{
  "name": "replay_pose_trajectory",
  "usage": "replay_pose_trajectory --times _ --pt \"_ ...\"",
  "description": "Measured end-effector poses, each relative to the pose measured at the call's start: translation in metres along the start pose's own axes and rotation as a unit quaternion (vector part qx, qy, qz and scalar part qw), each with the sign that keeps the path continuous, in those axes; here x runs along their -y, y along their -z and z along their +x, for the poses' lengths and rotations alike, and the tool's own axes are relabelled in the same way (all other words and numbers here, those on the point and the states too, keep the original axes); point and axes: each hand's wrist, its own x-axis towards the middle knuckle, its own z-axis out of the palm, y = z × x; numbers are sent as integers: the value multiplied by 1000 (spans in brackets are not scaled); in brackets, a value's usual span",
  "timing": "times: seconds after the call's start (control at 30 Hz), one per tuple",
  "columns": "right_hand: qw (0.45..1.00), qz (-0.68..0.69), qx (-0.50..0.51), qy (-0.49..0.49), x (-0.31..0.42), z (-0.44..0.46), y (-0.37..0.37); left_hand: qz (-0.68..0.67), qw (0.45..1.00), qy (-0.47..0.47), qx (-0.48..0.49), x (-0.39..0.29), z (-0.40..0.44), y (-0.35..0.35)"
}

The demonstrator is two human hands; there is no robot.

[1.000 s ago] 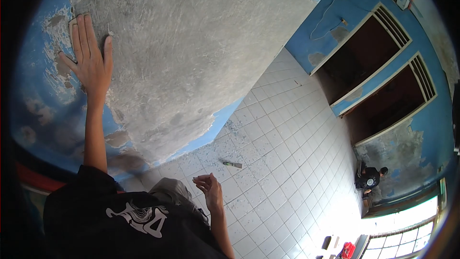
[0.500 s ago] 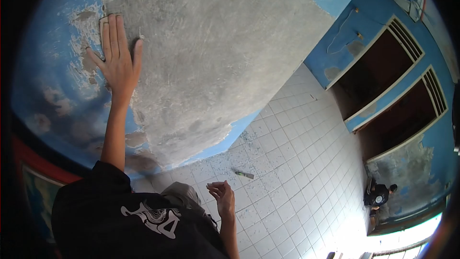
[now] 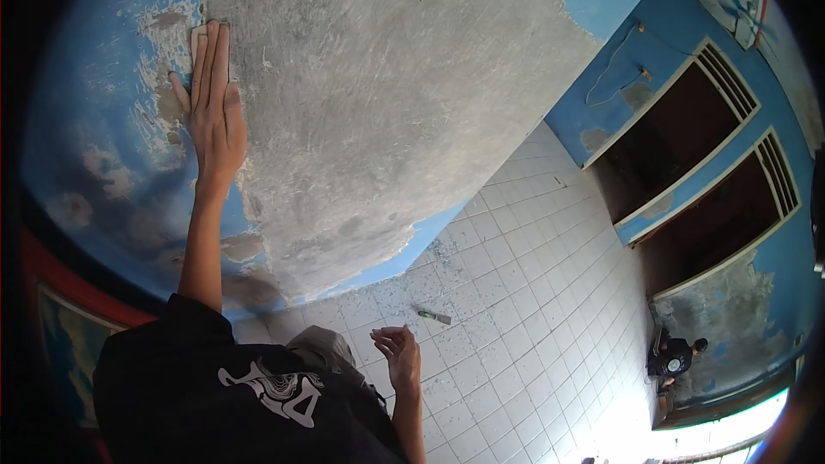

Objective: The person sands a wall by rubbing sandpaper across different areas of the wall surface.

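Blue paint (image 3: 103,94) upper left, meeting mottled grey wall (image 3: 369,94)! White gridded tiles (image 3: 507,326), lower centre; black shirt (image 3: 172,395), white swirling print (image 3: 279,387), bottom left!

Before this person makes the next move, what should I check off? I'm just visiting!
1. Flat pad under the left hand: ok, its edges show beneath the fingers at the wall.
2. Right hand free: ok, it appears to hold nothing.
3. Floor clean: not ok, bluish flakes and a scraper lie on it.
4. Other person out of reach: ok, across the room.
5. Pad's underside unworn: cannot tell, hidden.
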Motion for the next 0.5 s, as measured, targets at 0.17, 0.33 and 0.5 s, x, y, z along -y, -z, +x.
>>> replay_pose_trajectory --times 0.17,0.33,0.5 --pt "1000 -8 -2 1 3 -1 -2 53 999 -12 -1 -2 5 16" --pt "1000 -15 -5 -3 3 -2 1 137 990 -26 0 -14 16 33" --pt "998 -64 -17 -3 3 -3 0 77 997 10 28 -17 23 40"
